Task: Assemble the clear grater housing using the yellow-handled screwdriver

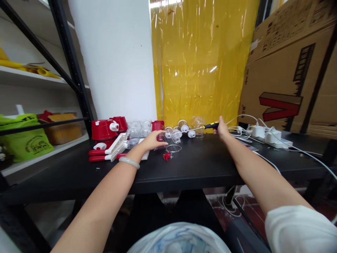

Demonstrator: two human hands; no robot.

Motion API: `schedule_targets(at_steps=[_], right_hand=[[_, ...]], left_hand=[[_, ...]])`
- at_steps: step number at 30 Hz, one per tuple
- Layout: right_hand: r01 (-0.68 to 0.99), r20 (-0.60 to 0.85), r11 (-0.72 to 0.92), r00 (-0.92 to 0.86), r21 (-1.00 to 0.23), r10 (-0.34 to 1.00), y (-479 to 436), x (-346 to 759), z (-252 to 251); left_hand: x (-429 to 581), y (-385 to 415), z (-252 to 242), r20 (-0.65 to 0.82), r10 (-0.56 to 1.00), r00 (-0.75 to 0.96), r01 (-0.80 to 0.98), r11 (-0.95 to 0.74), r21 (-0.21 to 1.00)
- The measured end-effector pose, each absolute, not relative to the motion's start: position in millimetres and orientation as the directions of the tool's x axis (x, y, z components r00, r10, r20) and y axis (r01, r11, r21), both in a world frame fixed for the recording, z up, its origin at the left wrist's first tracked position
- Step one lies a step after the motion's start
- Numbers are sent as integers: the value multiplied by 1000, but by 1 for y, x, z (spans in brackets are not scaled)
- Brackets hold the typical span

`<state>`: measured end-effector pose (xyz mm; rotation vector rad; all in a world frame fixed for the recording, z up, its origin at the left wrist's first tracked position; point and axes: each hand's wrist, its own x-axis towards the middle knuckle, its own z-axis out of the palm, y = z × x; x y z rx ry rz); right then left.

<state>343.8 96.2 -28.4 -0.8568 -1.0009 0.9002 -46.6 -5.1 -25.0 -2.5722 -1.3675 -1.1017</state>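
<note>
My right hand [221, 130] is closed around the black-and-yellow handle of a screwdriver [210, 125]. Its long metal shaft points left, the tip among clear plastic pieces near my left hand. My left hand [154, 140] curls its thumb and fingers around a clear plastic part [161, 137] with a reddish tint, partly hidden by the fingers. Below it on the black table lie a clear ring [173, 148] and a small red piece with several screws [166, 156]. Clear cylinders with white ends [184, 126] lie behind the shaft.
Red housings [104, 129], white-and-red handles [113, 147] and clear cups [139, 129] crowd the table's left side. A red container [157, 125] stands behind my left hand. On the right are white plugs on a power strip [273, 136], cables and a large cardboard box [286, 77].
</note>
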Motion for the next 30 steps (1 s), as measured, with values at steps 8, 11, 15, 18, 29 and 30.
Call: schedule_targets(at_steps=[8,11,15,18,29,30], right_hand=[[-298,296,357,232,-885,927,86,341,-24],[-214,354,402,232,-890,906,89,341,-27],[-283,283,350,252,-893,925,89,338,-26],[-328,267,340,248,-881,931,87,336,-25],[-271,244,324,290,-907,925,90,333,-25],[-282,243,327,293,-902,925,90,332,-25]], left_hand=[[-46,-5,-24,593,721,360,742,-606,287],[-46,-6,-24,593,723,355,745,-601,288],[-46,-7,-24,592,730,342,751,-591,295],[-46,-7,-24,592,728,347,753,-592,287],[-47,-4,-25,592,726,351,749,-597,288],[-47,-4,-25,592,724,353,747,-599,287]])
